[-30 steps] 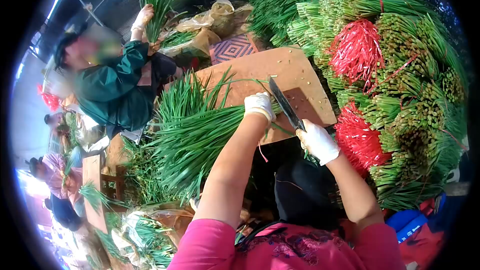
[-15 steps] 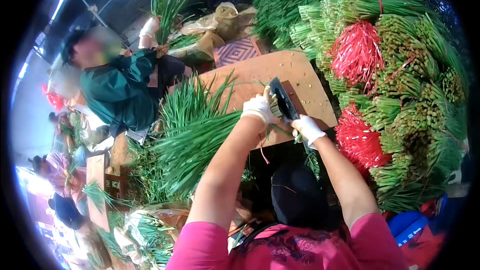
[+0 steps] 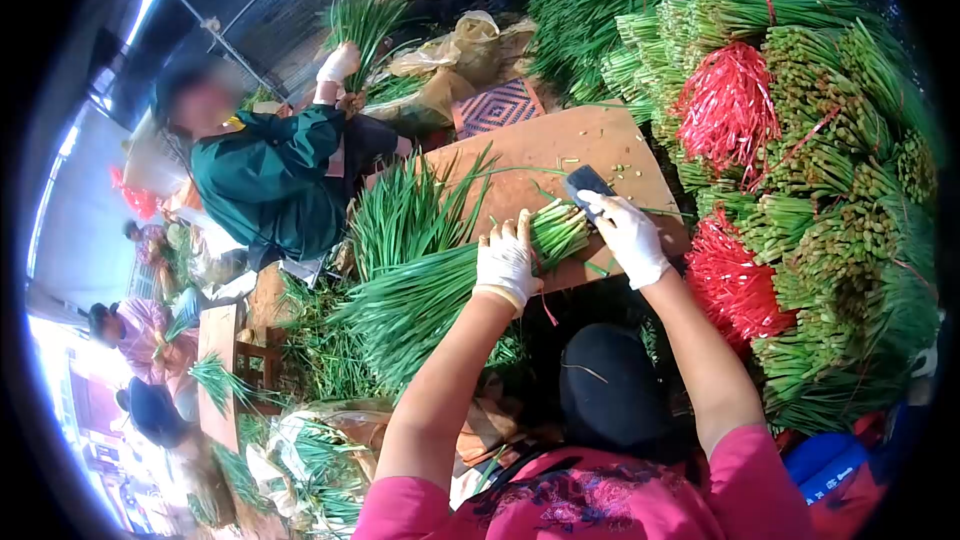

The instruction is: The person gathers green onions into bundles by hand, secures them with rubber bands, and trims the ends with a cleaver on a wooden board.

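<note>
My left hand, in a white glove, is closed over a bundle of garlic chives lying across the near part of a wooden board. Its leaves trail to the left, and its pale cut stem ends point to the right. My gloved right hand grips a dark-bladed cleaver just beyond those ends; the handle is hidden in the fingers. Small cut stem bits are scattered over the board. A second loose heap of chives rests on the board's left side.
Stacked chive bundles rise on the right, with red plastic ties hanging over them. A co-worker in a dark green jacket sits at the left, holding chives. A patterned mat lies behind the board.
My right hand and the cleaver have turned, the blade now showing shorter and flatter beyond the stems. My left hand has shifted back along the bundle, exposing more stem. The view has shifted slightly.
</note>
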### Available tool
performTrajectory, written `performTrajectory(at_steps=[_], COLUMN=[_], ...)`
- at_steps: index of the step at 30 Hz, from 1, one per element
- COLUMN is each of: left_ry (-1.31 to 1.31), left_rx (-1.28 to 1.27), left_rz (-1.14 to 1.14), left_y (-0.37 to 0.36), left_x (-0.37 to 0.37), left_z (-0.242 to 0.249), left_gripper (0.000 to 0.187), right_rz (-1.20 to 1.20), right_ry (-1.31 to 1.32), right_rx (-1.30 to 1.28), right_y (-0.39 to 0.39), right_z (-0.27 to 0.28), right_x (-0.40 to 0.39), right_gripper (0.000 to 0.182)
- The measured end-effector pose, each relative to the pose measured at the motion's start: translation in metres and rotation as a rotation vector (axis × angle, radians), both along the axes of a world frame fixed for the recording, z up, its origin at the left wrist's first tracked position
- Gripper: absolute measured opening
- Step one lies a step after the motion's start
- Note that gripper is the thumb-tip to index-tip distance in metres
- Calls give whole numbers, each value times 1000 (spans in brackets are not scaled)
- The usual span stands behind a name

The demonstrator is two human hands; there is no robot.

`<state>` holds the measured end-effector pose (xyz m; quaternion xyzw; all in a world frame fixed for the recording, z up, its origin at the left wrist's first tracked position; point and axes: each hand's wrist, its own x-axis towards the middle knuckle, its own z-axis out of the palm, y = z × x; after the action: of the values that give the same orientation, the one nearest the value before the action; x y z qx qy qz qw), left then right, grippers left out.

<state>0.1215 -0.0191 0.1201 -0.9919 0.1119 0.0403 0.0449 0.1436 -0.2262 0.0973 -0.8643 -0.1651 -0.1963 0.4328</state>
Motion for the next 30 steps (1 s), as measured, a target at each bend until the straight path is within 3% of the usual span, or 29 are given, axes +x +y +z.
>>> performTrajectory(at_steps=[1, 2, 6, 9, 11, 13, 15, 17, 19, 21, 23, 25, 27, 28, 30], left_ry=[12, -9, -38, -52, -59, -67, -44, -49, 8, 71, 246, 332, 360, 345, 303], left_rx=[4, -2, -37, -45, -45, -38, -63, -79, -79, -87, -173, -290, -221, -253, -256], left_rz=[17, 20, 0, -2, 4, 11, 12, 5, 21, 14, 20, 154, 34, 33, 5], left_y=[-3, -3, -4, 1, 2, 0, 1, 5, 8, 7, 14, 19, 13, 11, 8], left_x=[-1, -2, -9, -6, -4, -4, -3, -1, 1, 7, 29, 50, 47, 39, 21], left_z=[2, 1, 1, -6, -6, -7, -8, -12, -8, 12, 33, 36, 35, 25, 12], left_gripper=[114, 113, 114, 113, 112, 111, 110, 110, 110, 106, 99, 92, 94, 96, 102], right_rz=[23, 35, 73, -84, -122, -210, -386, -129, -332, -259, 121, 604, 408, 317, -21], right_ry=[-4, -55, -145, -35, -369, -136, -20, -250, -428, -398, -110, 515, 559, 286, 208], right_rx=[-23, -20, -547, -708, -164, 157, 258, 725, 632, 644, 474, 247, 350, 190, -268], right_y=[6, 11, 14, 13, -14, -40, -64, -103, -114, -117, -111, -108, -78, -68, -69], right_z=[1, 3, -14, 7, 21, 40, 60, 94, 157, 193, 208, 214, 182, 168, 140], right_x=[4, 5, 32, 45, 61, 68, 62, 53, 12, -25, -65, -95, -101, -90, -68], right_gripper=[36, 25, 11, 10, 6, 3, 2, 5, 8, 10, 14, 20, 15, 20, 23])
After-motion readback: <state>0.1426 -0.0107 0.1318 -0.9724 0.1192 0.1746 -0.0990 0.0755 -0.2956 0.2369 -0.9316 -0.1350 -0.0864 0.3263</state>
